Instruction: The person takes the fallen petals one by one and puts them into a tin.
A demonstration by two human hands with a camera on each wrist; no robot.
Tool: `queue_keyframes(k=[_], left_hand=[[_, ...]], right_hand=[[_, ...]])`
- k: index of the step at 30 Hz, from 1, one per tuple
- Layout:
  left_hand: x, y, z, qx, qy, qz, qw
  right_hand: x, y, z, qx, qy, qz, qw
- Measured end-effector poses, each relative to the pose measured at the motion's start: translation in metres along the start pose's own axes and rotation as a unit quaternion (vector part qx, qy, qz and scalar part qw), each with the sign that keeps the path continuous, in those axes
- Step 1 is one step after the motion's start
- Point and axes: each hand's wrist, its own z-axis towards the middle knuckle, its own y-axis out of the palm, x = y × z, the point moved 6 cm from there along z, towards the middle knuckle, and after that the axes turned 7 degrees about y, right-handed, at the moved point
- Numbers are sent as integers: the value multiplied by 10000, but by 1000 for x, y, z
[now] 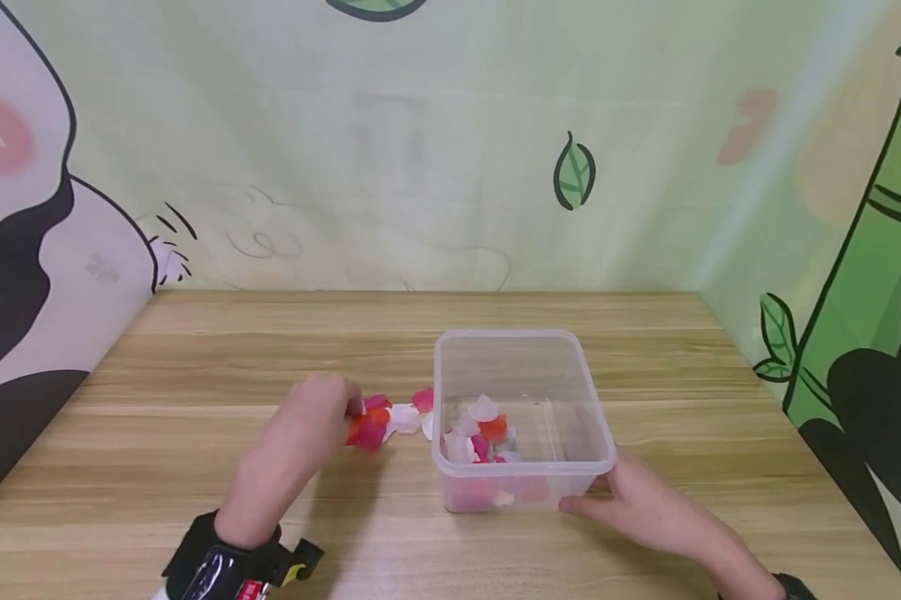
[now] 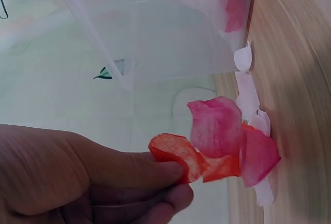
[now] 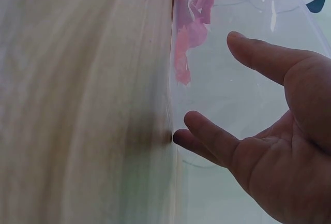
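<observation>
My left hand (image 1: 307, 425) pinches an orange artificial petal (image 2: 176, 154) between thumb and fingers. Pink petals (image 2: 217, 128) hang together with it, just left of the clear plastic box (image 1: 525, 468). Inside the box, white, orange and pink petals (image 1: 493, 428) are heaped toward the left side. My right hand (image 1: 638, 504) is at the box's front right corner, thumb along the front and the other fingers by the right side. In the right wrist view its fingers (image 3: 207, 133) are spread and fairly straight against the box wall.
White petals (image 1: 403, 418) and a pink petal (image 1: 423, 400) lie on the wooden table (image 1: 232, 350) between the left hand and the box. A printed cloth backdrop (image 1: 435, 167) rises behind the table and along both sides.
</observation>
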Motion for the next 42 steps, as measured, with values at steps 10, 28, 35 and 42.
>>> queue_keyframes(k=[10,28,35,42], left_hand=[[7,-2,2,112,213,-13,9997],[18,-1,4,637,809,-183,9945],[19,-3,3,694,833,-465,9930],[21,-3,4,814,896,-684,9903]], right_hand=[[-1,1,0,-42,4,61,10000],[1,2,-1,-62,17,96,9999],[2,1,0,-69,89,116,9999],[1,1,0,-68,66,85,9999]])
